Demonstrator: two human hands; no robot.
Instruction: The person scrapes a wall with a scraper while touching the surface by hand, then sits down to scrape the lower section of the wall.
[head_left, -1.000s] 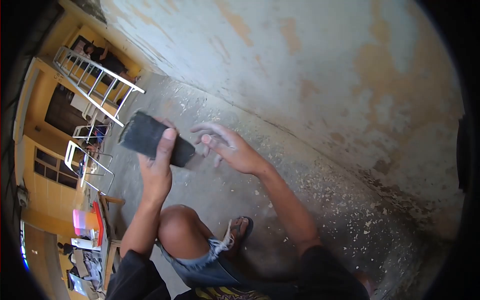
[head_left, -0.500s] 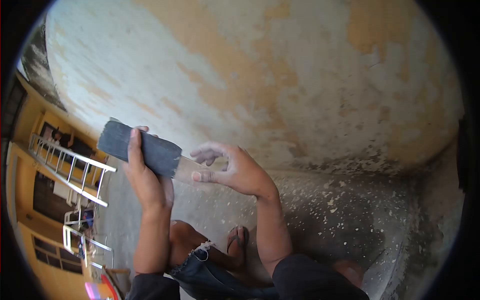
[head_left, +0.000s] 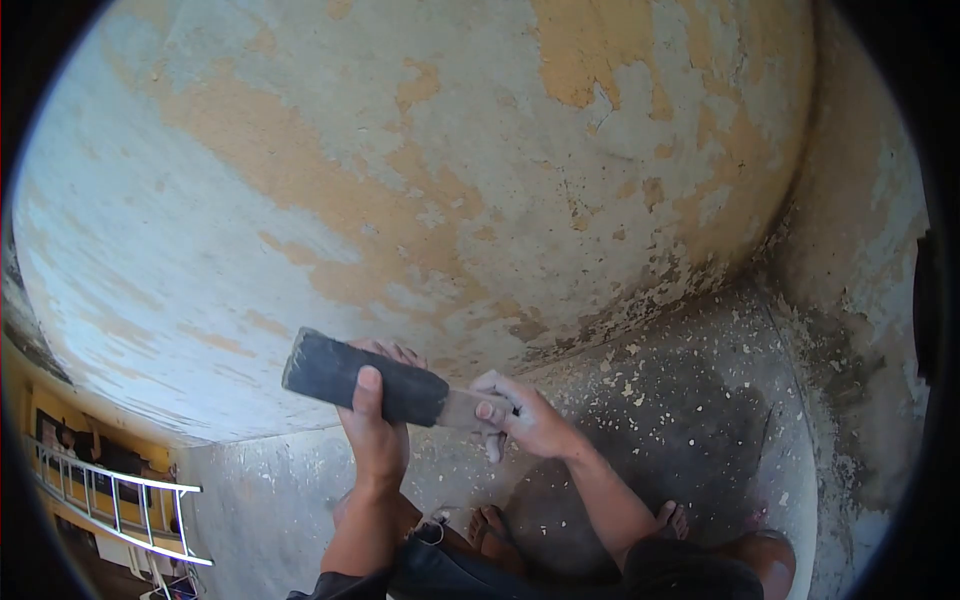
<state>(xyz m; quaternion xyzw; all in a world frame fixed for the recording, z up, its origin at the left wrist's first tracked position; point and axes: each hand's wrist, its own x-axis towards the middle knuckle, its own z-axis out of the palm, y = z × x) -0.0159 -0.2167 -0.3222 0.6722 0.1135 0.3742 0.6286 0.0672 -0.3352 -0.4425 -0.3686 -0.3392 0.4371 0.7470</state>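
My left hand is wrapped around a dark, sandpaper-covered block, thumb across its face. A bare wooden end sticks out to the right of the dark part. My right hand pinches that wooden end with its fingertips. Both hands hold the block just in front of the wall, low down near the floor line. I cannot tell whether the block touches the wall.
The wall has patchy, peeling yellow and pale paint and meets a side wall in a corner at right. Paint flakes litter the concrete floor. My sandalled foot is below. A metal ladder stands at far left.
The view has swung up from the floor to the wall and corner. My right hand, open a second ago, has closed on the block's wooden end. Both hands sit lower in view.
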